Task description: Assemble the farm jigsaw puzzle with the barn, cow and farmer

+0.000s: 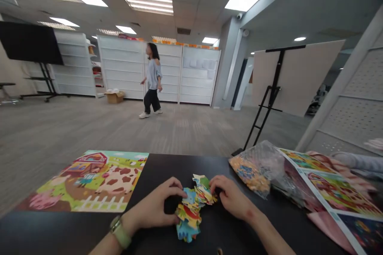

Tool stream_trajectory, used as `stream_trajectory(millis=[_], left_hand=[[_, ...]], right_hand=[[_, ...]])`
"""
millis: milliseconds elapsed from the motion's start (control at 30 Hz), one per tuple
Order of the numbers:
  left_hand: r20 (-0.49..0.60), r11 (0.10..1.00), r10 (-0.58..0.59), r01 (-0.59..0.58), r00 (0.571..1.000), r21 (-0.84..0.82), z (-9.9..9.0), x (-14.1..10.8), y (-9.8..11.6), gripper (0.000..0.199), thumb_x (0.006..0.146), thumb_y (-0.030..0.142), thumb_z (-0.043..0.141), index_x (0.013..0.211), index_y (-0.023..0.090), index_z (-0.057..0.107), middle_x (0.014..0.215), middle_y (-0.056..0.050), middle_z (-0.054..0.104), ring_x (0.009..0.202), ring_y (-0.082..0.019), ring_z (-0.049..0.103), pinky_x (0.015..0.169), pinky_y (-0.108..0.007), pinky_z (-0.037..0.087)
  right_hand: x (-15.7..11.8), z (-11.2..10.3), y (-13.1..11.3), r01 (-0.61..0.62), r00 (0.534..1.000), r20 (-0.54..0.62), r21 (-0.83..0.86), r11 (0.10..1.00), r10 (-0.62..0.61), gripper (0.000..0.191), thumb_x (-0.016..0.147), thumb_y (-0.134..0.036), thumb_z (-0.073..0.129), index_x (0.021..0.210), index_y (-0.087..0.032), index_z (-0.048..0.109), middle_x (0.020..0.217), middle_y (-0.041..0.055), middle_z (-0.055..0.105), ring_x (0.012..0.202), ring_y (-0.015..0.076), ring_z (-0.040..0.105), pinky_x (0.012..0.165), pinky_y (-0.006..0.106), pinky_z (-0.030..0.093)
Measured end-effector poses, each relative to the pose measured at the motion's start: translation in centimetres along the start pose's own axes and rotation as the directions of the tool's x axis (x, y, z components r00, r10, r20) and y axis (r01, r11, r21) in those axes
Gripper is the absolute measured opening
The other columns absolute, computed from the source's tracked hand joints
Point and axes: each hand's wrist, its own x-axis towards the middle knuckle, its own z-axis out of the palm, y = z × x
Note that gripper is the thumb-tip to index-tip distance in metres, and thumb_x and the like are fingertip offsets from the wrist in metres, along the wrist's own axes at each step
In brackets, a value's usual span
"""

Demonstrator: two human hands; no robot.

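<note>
A small heap of colourful puzzle pieces (189, 212) lies on the black table (167, 167) between my hands. My left hand (158, 205), with a watch on a pale green band at the wrist, curves round the heap's left side, thumb and fingers apart, fingertips touching its edge. At the heap's upper right, my right hand (229, 194) has its fingers bent against the pieces; whether it grips one is hard to make out. A farm picture (116, 179) with a cow and a red barn lies flat to the left.
A clear plastic bag of pieces (251, 173) lies to the right, beside printed picture sheets (335, 191) and folded cloth. Beyond the table are a black easel stand (271, 99), white shelves, a cardboard box (114, 97) and a person (153, 77) walking.
</note>
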Motion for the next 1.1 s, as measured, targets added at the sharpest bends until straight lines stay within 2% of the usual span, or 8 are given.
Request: stream_trajectory(millis=[133,233,300,500,667,833,933,1100], left_hand=[[0.048,0.996,-0.077,0.079,0.996,-0.031,0.0,-0.5,-0.2,0.067,0.082,0.033,0.076,0.144,0.028,0.05,0.158,-0.01,0.037,0.147,-0.033,0.036,0.122,-0.047,0.027],[0.092,0.987,-0.155,0.149,0.984,0.065,1.4,-0.4,0.1,0.113,0.069,0.046,0.087,0.161,0.027,0.024,0.167,-0.013,0.024,0.152,-0.039,0.024,0.125,-0.056,0.017],[0.093,0.969,-0.195,0.177,0.976,0.172,2.4,-0.1,0.6,0.125,0.058,0.042,0.093,0.162,0.025,0.024,0.166,-0.015,0.029,0.15,-0.042,0.026,0.125,-0.059,0.017],[0.067,0.974,-0.162,0.149,0.985,0.168,1.9,-0.3,1.0,0.09,0.069,0.014,0.071,0.153,0.031,0.043,0.156,-0.007,0.047,0.143,-0.033,0.044,0.123,-0.051,0.028],[0.009,0.983,-0.159,0.158,0.987,0.096,-0.1,-1.1,-0.1,0.087,0.068,0.005,0.06,0.15,0.031,0.047,0.157,-0.005,0.047,0.144,-0.031,0.043,0.124,-0.049,0.028],[-0.064,0.985,-0.146,0.139,0.987,-0.097,0.3,-0.4,-0.2,0.084,0.073,0.008,0.065,0.151,0.028,0.044,0.156,-0.007,0.048,0.143,-0.03,0.046,0.122,-0.046,0.033],[-0.134,0.974,-0.123,0.094,0.983,-0.205,1.4,0.1,-0.2,0.068,0.088,0.026,0.068,0.152,0.025,0.042,0.156,-0.01,0.047,0.144,-0.03,0.045,0.121,-0.047,0.034],[-0.048,0.995,-0.065,0.068,0.997,0.067,2.9,-0.1,-0.2,0.063,0.094,0.043,0.068,0.151,0.03,0.046,0.163,-0.01,0.039,0.149,-0.032,0.038,0.123,-0.05,0.029]], right_hand=[[-0.1,-0.1,0.0,-0.074,0.996,-0.045,-0.012,0.997,0.073,0.045,0.076,-0.007,0.047,0.113,-0.02,0.068,0.127,0.0115,0.064,0.124,0.0257,0.057,0.11,0.045,0.042],[-0.2,0.5,-1.0,-0.152,0.973,0.168,-0.049,0.987,0.158,0.08,0.08,-0.038,0.072,0.154,-0.026,0.043,0.166,0.0133,0.028,0.153,0.0356,0.023,0.123,0.056,0.02],[-0.2,0.8,-1.6,-0.172,0.929,0.313,-0.105,0.979,0.197,0.103,0.07,-0.049,0.083,0.159,-0.03,0.034,0.171,0.012,0.017,0.157,0.0391,0.01,0.124,0.061,0.01],[-0.6,-0.7,-0.3,-0.163,0.957,0.22,-0.137,0.977,0.191,0.052,0.076,-0.015,0.062,0.126,-0.026,0.068,0.148,0.0088,0.057,0.147,0.0285,0.04,0.122,0.047,0.027],[-1.8,-2.0,2.0,-0.264,0.93,0.232,-0.114,0.958,0.284,0.077,0.062,-0.005,0.061,0.136,-0.027,0.061,0.161,0.0101,0.042,0.156,0.0385,0.013,0.121,0.062,0.022],[-1.5,-1.0,-0.5,-0.269,0.909,0.329,-0.007,0.963,0.256,0.086,0.076,-0.036,0.076,0.156,-0.033,0.042,0.17,0.009,0.021,0.157,0.0387,0.002,0.122,0.065,0.006],[-1.0,0.0,-2.6,-0.233,0.89,0.381,-0.092,0.968,0.251,0.116,0.06,-0.055,0.089,0.159,-0.033,0.033,0.171,0.0125,0.011,0.156,0.0432,-0.001,0.118,0.069,-0.007],[-0.7,0.0,-3.0,-0.26,0.889,0.361,-0.109,0.959,0.282,0.091,0.061,-0.062,0.088,0.142,-0.031,0.06,0.168,0.0132,0.025,0.156,0.0403,0.01,0.121,0.066,0.0]])
